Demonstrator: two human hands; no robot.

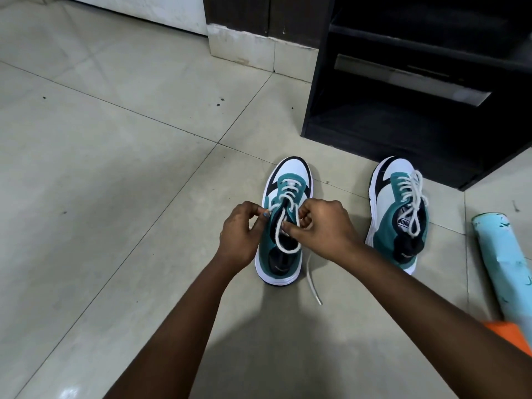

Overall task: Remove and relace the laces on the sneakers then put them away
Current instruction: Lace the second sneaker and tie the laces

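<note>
Fingertips of both hands pinch the white lace (283,226) over the near sneaker (280,223): left hand (239,233) at nine o'clock, right hand (322,226) at three. Second sneaker (398,214), farther toward three, reads "PUMA" on its tongue, beside a black shelf (417,90).

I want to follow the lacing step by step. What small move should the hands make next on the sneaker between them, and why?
Probably pull the lace snug at the top eyelets. The left hand and right hand each pinch the white lace of the left sneaker, a slack loop hangs over its opening, and one end trails on the floor. The other sneaker looks already laced.
</note>
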